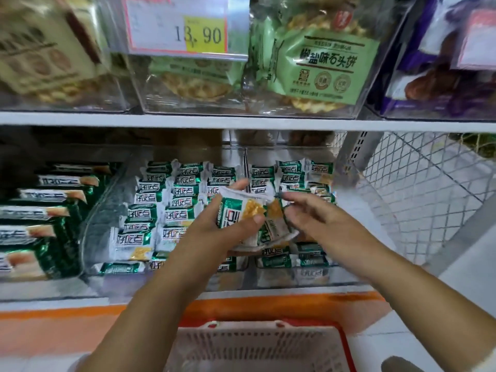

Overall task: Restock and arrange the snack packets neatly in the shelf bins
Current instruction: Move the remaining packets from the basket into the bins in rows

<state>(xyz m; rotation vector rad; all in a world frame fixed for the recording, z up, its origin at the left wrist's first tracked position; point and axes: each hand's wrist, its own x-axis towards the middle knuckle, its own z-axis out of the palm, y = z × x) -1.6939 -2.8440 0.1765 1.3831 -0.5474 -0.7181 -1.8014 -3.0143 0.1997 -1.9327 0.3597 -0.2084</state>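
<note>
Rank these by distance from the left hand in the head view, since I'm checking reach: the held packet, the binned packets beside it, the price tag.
1. Held packet, gripped in the left hand.
2. Binned packets, just left, lower shelf.
3. Price tag, upper shelf, above.

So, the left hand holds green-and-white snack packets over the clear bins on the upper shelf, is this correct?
Not the upper shelf. The head view shows the left hand holding the green-and-white snack packets over the clear bins on the lower shelf, one level below.
</note>
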